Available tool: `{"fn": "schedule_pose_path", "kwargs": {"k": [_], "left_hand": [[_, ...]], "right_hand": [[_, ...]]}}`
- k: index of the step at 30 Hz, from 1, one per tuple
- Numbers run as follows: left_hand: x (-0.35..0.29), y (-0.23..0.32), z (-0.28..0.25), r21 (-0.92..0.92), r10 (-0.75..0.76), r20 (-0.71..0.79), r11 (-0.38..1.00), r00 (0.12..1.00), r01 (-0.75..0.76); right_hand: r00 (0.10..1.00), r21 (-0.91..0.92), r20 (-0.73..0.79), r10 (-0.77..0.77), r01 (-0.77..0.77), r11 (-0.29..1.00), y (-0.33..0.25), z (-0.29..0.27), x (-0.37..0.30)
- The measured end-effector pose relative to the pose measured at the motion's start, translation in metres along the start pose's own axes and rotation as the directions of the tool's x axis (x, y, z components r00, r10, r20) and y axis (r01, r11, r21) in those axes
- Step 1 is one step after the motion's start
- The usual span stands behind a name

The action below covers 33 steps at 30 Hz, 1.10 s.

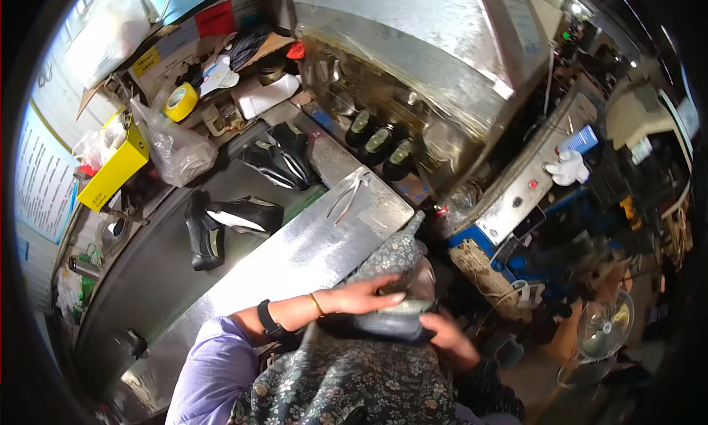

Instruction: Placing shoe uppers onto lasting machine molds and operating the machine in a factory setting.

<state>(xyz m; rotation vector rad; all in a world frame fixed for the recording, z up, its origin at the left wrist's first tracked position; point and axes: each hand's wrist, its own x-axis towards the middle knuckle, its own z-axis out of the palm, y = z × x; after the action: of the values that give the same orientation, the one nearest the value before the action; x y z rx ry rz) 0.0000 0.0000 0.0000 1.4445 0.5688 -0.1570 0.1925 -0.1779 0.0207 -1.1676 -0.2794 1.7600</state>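
Observation:
A dark shoe [389, 326] with a pale green top part rests at my lap, against my flowered apron [335, 381]. My right hand [448, 339], smeared by motion, grips its right end with the fingers curled. Over the far edge of the shoe reaches my left hand [361, 294], its fingers stretched out and the thumb apart, close to the pale green part. Whether the left fingertips press on the shoe cannot be made out. On the belt to the left lie a pair of black-and-white shoes [247, 216] and further black shoes [284, 156].
A metal plate [284, 259] borders the dark belt [158, 277], with pliers [345, 196] on its far end. Several shoes with green tops [377, 141] stand under a metal hood [413, 27]. At the right are a control panel [509, 211] and a fan [606, 325].

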Motion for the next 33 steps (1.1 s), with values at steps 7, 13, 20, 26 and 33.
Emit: {"fn": "schedule_pose_path", "kwargs": {"k": [7, 13, 20, 26, 33], "left_hand": [[-0.007, -0.081, -0.159, 0.271, 0.248, -0.942, 0.960, 0.227, 0.075], [0.039, -0.063, -0.305, 0.136, 0.092, -0.991, 0.545, 0.102, 0.827], [0.069, -0.075, -0.324, -0.008, 0.057, -0.997, 0.606, -0.054, 0.795], [-0.034, -0.085, -0.325, 0.001, -0.011, -0.989, 0.997, 0.150, 0.082], [-0.087, -0.050, -0.151, -0.522, -0.039, -0.732, 0.674, 0.680, -0.523]], "right_hand": [[0.876, 0.223, -0.193, -0.442, 0.478, 0.849, 0.007, -0.059, 0.075], [0.636, -0.808, -0.107, -0.764, 0.391, 0.440, -0.099, -0.061, 0.242], [0.695, -0.955, -0.131, -0.707, 0.103, 0.278, -0.122, -0.057, 0.416], [0.617, -0.820, 0.299, -0.728, 0.556, 0.135, -0.074, -0.070, 0.279], [0.672, -0.840, 0.216, -0.709, 0.498, 0.216, -0.072, -0.005, 0.131]]}}
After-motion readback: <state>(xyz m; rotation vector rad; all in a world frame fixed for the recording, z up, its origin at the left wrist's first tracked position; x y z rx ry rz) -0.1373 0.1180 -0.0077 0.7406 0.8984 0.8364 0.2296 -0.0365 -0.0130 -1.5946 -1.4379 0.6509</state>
